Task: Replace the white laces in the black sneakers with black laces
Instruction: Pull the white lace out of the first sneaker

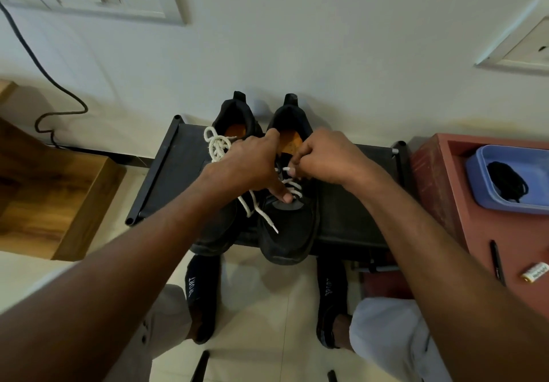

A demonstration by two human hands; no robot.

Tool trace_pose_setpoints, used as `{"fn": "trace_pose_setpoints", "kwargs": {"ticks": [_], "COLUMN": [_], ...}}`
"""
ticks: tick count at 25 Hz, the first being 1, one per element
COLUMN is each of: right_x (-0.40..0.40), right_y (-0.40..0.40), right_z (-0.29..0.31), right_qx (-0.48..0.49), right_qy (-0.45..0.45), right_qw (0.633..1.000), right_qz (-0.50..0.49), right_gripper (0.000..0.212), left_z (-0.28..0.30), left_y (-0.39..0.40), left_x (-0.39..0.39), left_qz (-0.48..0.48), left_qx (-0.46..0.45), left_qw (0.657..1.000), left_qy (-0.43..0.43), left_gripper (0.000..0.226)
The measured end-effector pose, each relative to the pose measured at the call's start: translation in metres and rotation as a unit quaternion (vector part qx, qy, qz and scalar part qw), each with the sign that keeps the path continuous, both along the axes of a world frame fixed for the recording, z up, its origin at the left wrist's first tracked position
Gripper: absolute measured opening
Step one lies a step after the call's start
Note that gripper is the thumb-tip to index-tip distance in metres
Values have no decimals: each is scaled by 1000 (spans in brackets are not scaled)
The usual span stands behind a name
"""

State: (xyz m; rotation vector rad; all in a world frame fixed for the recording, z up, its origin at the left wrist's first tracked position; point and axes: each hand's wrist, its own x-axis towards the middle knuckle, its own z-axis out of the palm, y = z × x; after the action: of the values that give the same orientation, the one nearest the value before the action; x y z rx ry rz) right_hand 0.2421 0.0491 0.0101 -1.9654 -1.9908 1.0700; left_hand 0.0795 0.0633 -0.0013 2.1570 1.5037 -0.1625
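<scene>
Two black sneakers (285, 227) on a black rack (166, 170). R hand (323, 158) pinches white lace (292, 184) on R-side shoe; L hand (249, 164) steadies it, thumb pressed down. Black laces (506, 181) in blue tray (487, 200), far R.

Bare forearms, no sleeves. Light grey trousers (392, 337). 2 black socks (202, 295) printed "SPORT" in white lettering.

left hand (252, 167): fingers spread, thumb pressing down | right hand (323, 156): fingers curled, pinching
</scene>
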Motion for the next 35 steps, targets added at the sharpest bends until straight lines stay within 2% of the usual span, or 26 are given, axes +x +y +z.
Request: {"fn": "trace_pose_setpoints", "kwargs": {"ticks": [3,5,8,10,13,15,19,22,24,25,27,28,31,33,35], "right_x": [18,36,36,14,-16,-15,15,8,-12,-20,-23,-17,9,14,8], "right_y": [-3,-5,-14,-15,-7,-2,3,-3,-9,-11,-10,-7,1,2,-2], "right_z": [15,24,30,21,-5,-5,9,11,4,1,-3,0,14,14,9], "right_qx": [-46,25,129,124,123,128,100,149,163,147,136,151,168,194,181], "right_qy": [89,83,24,5,-96,-97,-65,-15,-93,-149,-200,-181,-38,8,-49], "right_qw": [990,987,989,992,985,985,992,988,981,974,967,971,980,977,982], "right_qz": [-99,-133,-67,-2,76,56,-46,-26,49,82,78,41,-98,-91,-13], "right_gripper": [5,7,8,2,9,3,14,22,15,20,28,23,8,17,32], "left_z": [0,-3,-4,-6,-7,-6,-1,-2,-5,-7,-7,-6,-2,-1,-4], "left_y": [1,1,2,3,3,2,-2,-2,-1,0,0,0,3,3,0], "left_x": [-2,-3,-1,0,-2,-4,-2,-4,-3,-3,-4,-5,-7,-7,-5], "left_qz": [10,5,-15,-17,4,16,14,17,10,7,6,7,18,13,3], "left_qx": [16,20,35,41,42,35,25,19,27,32,32,27,-1,1,16], "left_qw": [1000,1000,999,998,999,999,1000,1000,1000,999,999,1000,1000,1000,1000], "left_qy": [-1,9,32,37,19,9,4,1,-6,-8,-11,-10,-20,-15,7], "left_gripper": [91,93,96,101,108,108,105,105,106,107,108,108,104,104,105]}}
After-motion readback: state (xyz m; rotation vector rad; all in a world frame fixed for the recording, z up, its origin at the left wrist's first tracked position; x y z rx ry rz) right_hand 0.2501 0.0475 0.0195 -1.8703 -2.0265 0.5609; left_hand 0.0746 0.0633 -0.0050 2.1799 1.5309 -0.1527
